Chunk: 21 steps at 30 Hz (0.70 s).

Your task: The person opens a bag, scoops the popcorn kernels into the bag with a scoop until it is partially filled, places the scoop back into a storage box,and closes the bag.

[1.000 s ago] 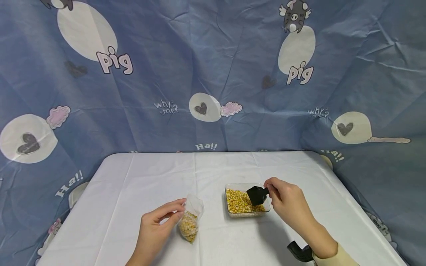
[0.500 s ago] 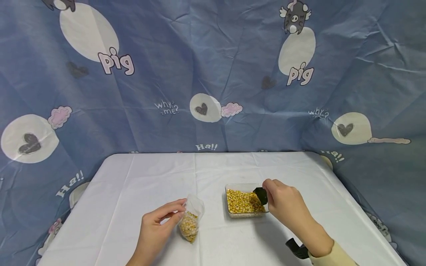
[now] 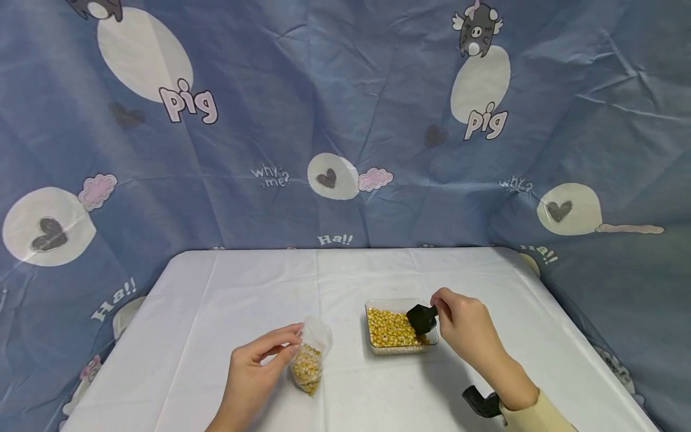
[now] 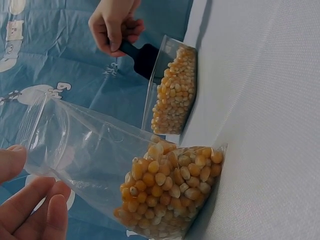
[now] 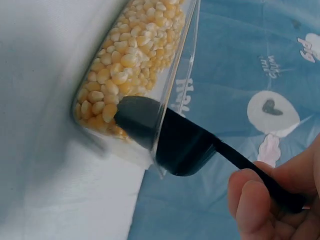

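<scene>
In the head view my left hand (image 3: pixel 258 367) pinches the upper edge of a clear plastic bag (image 3: pixel 310 360), which stands on the table. Corn kernels (image 4: pixel 170 190) fill its lower part, and its top gapes in the left wrist view. My right hand (image 3: pixel 468 327) grips the thin handle of a black scoop (image 3: pixel 421 319). The scoop's front end dips into the corn at the right side of a clear rectangular container (image 5: pixel 167 100). Through the container wall, more kernels (image 5: pixel 120 70) show around the scoop's tip.
A white cloth covers the table (image 3: pixel 259 282). Behind it hangs a blue printed curtain (image 3: pixel 259 120). A black curved piece (image 3: pixel 480 402) shows beside the right wrist, close to the sleeve (image 3: pixel 534 414).
The scoop moved right and tipped partly behind the right hand, then came back left with its tip in the corn. The left hand and bag stay almost still.
</scene>
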Tool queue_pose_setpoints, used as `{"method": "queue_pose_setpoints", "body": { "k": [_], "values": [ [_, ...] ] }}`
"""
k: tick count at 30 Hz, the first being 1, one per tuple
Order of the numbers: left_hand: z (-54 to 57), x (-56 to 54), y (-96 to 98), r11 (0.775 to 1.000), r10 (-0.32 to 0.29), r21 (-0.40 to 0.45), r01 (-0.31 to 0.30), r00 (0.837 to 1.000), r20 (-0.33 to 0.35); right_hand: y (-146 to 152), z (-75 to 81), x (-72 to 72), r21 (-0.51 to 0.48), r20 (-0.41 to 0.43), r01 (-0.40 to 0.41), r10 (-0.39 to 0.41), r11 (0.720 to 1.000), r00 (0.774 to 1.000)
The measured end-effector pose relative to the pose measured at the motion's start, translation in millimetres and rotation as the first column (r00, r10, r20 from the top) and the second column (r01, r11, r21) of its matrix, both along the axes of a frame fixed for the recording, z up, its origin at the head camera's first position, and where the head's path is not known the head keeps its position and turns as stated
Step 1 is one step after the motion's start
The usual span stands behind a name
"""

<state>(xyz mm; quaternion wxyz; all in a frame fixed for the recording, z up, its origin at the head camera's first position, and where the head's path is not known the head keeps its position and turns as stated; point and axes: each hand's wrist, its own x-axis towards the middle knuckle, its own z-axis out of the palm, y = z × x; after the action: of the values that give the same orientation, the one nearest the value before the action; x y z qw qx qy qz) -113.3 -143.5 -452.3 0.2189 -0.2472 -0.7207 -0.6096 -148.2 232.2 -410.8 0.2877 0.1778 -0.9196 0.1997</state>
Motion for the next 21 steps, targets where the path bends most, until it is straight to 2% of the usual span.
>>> {"method": "queue_pose_setpoints", "body": {
  "k": [4,8,12,15,21],
  "values": [
    [-0.4,0.1,-0.3,1.0,0.002,0.004,-0.002,1.0,0.019,4,-2.6,-3.6,-0.058,0.045,0.025,-0.022,0.998,0.999],
    [-0.9,0.2,-0.4,1.0,0.003,0.001,-0.003,1.0,0.026,8,-7.6,-6.6,-0.149,0.174,0.049,-0.022,0.988,0.985],
    [-0.8,0.5,-0.1,1.0,0.002,-0.004,-0.002,0.999,0.032,14,-15.0,-10.2,-0.268,0.325,0.101,-0.008,0.958,0.946],
    [-0.4,0.9,-0.1,1.0,0.005,-0.01,-0.005,0.999,0.044,17,-21.6,-12.5,-0.34,0.419,0.146,0.011,0.929,0.908],
    [0.1,1.3,-0.6,1.0,0.011,-0.017,-0.01,0.998,0.063,22,-37.9,-18.1,-0.465,0.518,0.2,0.082,0.863,0.851]
  ]
}}
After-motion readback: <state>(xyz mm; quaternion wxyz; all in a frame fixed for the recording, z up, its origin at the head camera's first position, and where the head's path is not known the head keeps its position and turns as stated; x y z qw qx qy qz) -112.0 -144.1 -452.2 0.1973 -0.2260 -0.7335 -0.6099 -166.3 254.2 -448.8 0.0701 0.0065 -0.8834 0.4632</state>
